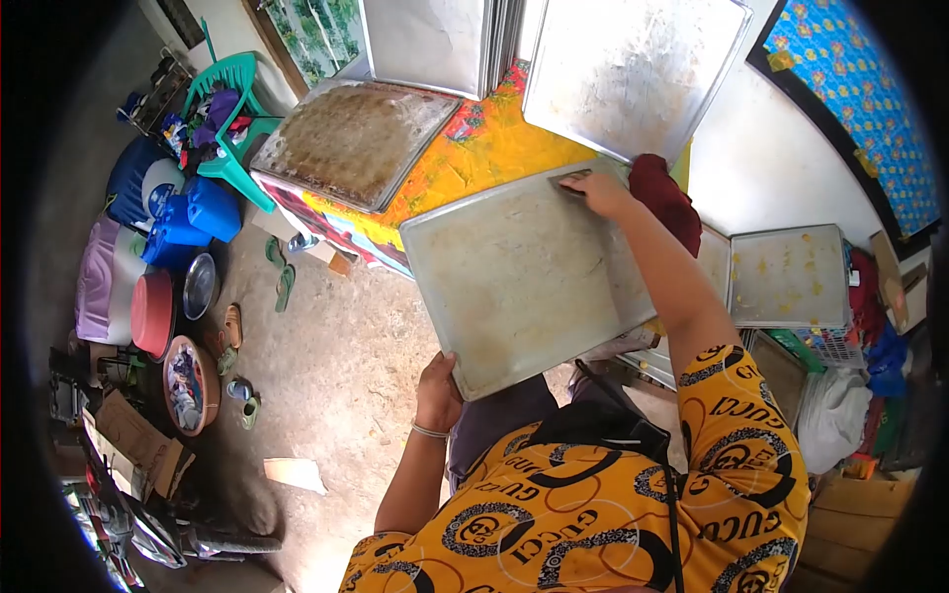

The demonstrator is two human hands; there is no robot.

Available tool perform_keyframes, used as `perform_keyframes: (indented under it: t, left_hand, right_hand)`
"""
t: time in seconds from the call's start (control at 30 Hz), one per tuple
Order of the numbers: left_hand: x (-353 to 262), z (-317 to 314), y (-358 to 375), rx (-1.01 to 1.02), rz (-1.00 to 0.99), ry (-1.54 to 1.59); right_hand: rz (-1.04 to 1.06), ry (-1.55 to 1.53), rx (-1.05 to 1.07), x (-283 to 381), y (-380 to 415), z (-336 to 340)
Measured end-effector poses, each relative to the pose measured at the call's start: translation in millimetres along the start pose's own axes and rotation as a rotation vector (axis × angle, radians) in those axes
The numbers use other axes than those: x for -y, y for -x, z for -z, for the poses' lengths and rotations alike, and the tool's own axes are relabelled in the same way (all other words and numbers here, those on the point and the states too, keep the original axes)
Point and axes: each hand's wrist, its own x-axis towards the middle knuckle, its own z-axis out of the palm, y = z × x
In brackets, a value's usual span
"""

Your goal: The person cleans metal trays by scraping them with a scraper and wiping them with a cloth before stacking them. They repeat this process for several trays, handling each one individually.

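A large metal baking tray with worn, brownish stains is tilted in front of me, its far side over the table's edge. My left hand is closed on the tray's near left corner, fingers partly hidden beneath it. Near the far right corner, my right hand grips a small flat grey scraper against the tray's surface. Just right of that hand lies a dark red cloth. Another baking tray leans upright behind, and a heavily browned tray lies at the far left of the table.
A yellow patterned tablecloth covers the table. More trays stand stacked at the back. On the right, a spotted tray rests on a crate. A green chair, blue jugs and basins are on the left.
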Motion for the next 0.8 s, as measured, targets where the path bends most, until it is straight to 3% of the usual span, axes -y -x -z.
perform_keyframes:
  t: [0.1, 0.2, 0.3, 0.43, 0.57, 0.7, 0.8]
  left_hand:
    - [-1, -6, 2, 0.014, 0.001, 0.060]
    - [-3, -6, 2, 0.022, 0.017, 0.064]
    - [-1, -2, 0, 0.015, -0.001, 0.028]
    - [3, 0, -4, 0.037, -0.027, 0.002]
    - [4, 4, -5, 0.027, -0.008, 0.025]
    - [7, 7, -6, -0.008, 0.034, 0.025]
    - [11, 6, -5, 0.022, 0.034, 0.048]
  right_hand:
    - [-0.200, 0.036, 0.087, -37, 23, 21]
    - [-0.129, 0.118, 0.044, -42, 27, 20]
    - [-0.341, 0.115, 0.227, 7, 26, 34]
    - [-0.011, 0.074, 0.164, 79, 51, 11]
    - [0.162, 0.075, 0.185, 152, 99, 6]
    - [0.141, -0.098, 0.330, 175, 133, 43]
    - [-0.054, 0.092, -0.233, 177, 161, 60]
